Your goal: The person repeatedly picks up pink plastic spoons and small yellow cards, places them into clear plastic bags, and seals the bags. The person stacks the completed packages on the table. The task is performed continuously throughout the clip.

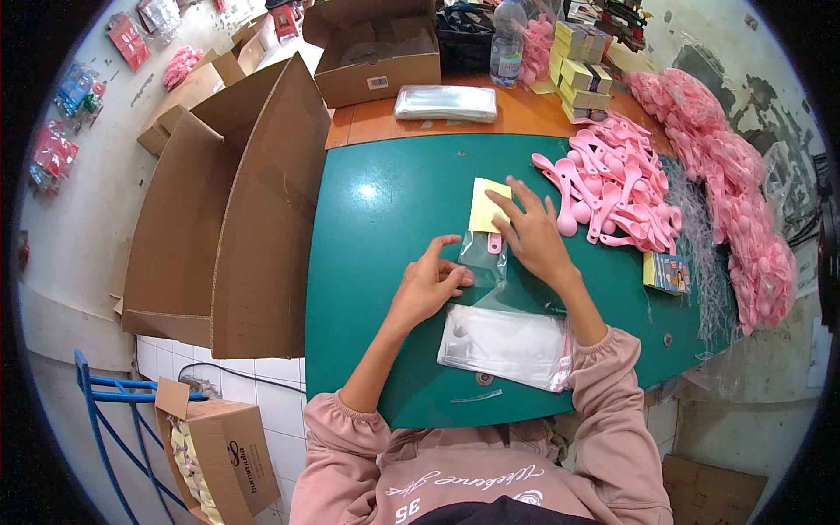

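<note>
On the green table (376, 245), working with both hands at one clear bag (479, 267) near its middle. Bringing the left hand (429, 284) to the bag's left edge, curving thumb and fingers there, with the index reaching out above; not being able to tell whether pinching that edge or only touching it. Spreading the right hand (535, 234) from the other side, laying fingertips on a yellow card (482, 215) without clenching. Seeing the card at the bag's upper end, and a pink handle (495, 244) just below the card's lower edge. Finding a stack of bags (503, 346) nearer the body, between the forearms, and a thin clear strip (477, 396) just below it. Having a pile of pink spoons (610, 194) to the right, with a small card stack (667, 272) by its lower end and loose plastic strands (703, 262) further right. Facing, at the far side, a clear pack (444, 103), a bottle (507, 52) and yellow bundles (573, 74). Seeing a tall open carton (267, 227) left of the table.
</note>
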A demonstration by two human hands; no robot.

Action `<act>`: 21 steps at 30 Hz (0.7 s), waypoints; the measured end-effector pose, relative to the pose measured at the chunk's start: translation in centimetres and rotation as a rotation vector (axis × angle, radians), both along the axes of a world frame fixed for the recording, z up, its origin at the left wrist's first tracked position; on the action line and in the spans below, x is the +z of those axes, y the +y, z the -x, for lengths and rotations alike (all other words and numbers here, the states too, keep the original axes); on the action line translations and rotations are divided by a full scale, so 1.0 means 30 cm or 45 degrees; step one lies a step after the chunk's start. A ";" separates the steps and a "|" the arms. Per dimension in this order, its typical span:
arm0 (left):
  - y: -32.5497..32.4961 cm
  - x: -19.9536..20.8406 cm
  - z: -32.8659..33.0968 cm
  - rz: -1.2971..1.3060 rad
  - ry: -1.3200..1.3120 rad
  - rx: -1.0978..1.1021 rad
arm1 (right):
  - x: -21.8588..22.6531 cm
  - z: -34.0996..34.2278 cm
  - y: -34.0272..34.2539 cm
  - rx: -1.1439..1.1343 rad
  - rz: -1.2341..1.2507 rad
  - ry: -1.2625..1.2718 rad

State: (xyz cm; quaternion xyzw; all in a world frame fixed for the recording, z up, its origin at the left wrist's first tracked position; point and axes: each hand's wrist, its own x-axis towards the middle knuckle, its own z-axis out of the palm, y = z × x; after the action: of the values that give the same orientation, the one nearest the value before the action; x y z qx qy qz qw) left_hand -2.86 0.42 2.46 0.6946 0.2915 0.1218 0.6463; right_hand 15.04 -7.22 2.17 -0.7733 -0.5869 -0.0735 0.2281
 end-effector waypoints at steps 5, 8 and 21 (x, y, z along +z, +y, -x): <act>0.007 -0.005 0.006 0.107 -0.060 0.046 | 0.061 0.111 -0.045 0.388 0.060 0.414; 0.018 -0.005 0.007 0.118 -0.033 -0.012 | 0.045 0.144 -0.051 0.394 0.066 0.342; 0.029 -0.045 -0.011 0.369 -0.167 0.040 | 0.029 0.199 -0.074 0.591 -0.041 -0.133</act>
State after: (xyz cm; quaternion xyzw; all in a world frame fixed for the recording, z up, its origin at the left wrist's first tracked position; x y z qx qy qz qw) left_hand -2.53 1.29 1.10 0.5798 0.2740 0.1338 0.7555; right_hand 9.07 -9.44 3.03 -0.6091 -0.7587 -0.0682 0.2205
